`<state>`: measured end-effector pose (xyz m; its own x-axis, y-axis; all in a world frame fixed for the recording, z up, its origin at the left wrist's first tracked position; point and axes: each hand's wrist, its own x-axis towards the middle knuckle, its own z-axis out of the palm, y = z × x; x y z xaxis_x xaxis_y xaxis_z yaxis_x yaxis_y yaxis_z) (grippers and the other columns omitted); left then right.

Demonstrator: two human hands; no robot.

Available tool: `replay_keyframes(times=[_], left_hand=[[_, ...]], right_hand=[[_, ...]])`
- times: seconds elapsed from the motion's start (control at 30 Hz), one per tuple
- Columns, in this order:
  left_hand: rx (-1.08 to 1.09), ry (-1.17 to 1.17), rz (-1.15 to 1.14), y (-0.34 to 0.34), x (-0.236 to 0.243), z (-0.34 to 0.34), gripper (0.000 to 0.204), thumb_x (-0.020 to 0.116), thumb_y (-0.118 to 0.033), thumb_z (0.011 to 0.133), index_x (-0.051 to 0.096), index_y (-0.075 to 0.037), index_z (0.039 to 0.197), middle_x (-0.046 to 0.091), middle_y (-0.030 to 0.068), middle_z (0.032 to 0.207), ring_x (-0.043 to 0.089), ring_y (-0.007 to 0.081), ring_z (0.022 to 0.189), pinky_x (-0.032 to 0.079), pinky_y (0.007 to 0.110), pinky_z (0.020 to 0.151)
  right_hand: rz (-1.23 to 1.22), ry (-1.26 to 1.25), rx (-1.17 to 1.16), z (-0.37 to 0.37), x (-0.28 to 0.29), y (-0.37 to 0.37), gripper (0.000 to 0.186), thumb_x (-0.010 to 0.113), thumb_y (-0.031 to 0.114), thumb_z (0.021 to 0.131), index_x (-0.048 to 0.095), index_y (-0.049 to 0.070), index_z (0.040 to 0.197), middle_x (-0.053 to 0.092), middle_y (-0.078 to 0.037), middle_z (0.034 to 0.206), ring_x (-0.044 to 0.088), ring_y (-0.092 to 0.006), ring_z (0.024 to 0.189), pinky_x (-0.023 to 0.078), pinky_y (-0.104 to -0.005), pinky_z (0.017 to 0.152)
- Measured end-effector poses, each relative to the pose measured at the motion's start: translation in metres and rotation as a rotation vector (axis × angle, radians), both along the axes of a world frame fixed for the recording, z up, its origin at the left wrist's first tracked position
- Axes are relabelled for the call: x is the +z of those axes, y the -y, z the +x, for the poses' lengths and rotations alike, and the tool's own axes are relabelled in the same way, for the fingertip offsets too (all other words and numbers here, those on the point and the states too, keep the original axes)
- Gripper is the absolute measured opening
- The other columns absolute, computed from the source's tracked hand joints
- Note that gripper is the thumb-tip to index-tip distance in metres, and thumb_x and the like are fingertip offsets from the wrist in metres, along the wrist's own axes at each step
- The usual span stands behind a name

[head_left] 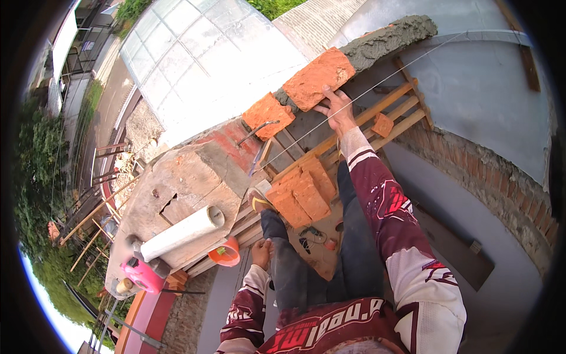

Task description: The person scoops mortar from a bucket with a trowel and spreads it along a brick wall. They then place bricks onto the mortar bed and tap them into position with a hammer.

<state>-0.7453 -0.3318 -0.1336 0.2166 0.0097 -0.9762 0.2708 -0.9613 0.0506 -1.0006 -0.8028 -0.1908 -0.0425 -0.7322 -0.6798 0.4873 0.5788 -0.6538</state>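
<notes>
My right hand (337, 111) is at the near edge of an orange brick (318, 78), fingertips against its face and lower edge. That brick sits on the wall top, with grey mortar (392, 41) spread along the course beyond it. To its left lies another brick (268, 115), with a mortar joint between the two and a bent metal rod (257, 131) in front. A taut string (377, 86) runs along the near side of the bricks, across my right hand. My left hand (262, 252) hangs low beside my leg, fingers curled closed; whatever it may hold is hidden.
Several bricks (300, 193) are stacked on the wooden scaffold by my feet; a broken piece (382, 125) lies on the planks (401, 118). On the left ledge are a white pipe (183, 233), an orange bucket (226, 252) and a pink container (141, 274). The scaffold stands high above ground.
</notes>
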Motion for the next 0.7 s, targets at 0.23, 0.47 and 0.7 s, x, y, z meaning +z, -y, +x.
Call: replay_keyframes(times=[0.23,0.47,0.7], left_hand=[[-0.192,0.161,0.029,-0.075,-0.008,0.025,0.045,0.072,-0.024,0.088,0.062,0.007,0.12,0.071,0.0169,0.103,0.068,0.0198,0.084,0.055,0.032,0.072],[-0.16,-0.023,-0.099,0.011,0.014,-0.022,0.052,0.068,-0.027,0.093,0.053,0.003,0.133,0.069,0.0117,0.105,0.067,0.0173,0.091,0.053,0.03,0.07],[-0.094,-0.14,-0.211,0.056,0.021,-0.039,0.054,0.066,-0.026,0.095,0.047,0.002,0.138,0.066,0.0101,0.11,0.066,0.0173,0.094,0.054,0.03,0.075]], right_hand=[[0.017,-0.086,-0.001,0.01,0.001,-0.002,0.05,0.069,0.024,0.095,0.049,-0.005,0.129,0.059,-0.017,0.124,0.063,-0.0332,0.112,0.059,-0.0498,0.088],[0.054,-0.11,-0.017,0.016,-0.007,-0.008,0.049,0.067,0.023,0.096,0.047,-0.007,0.129,0.057,-0.018,0.125,0.063,-0.0331,0.112,0.059,-0.0504,0.09],[0.02,-0.137,-0.041,0.017,-0.01,-0.012,0.045,0.066,0.021,0.096,0.048,-0.007,0.127,0.057,-0.018,0.125,0.062,-0.0321,0.113,0.06,-0.0505,0.088]])
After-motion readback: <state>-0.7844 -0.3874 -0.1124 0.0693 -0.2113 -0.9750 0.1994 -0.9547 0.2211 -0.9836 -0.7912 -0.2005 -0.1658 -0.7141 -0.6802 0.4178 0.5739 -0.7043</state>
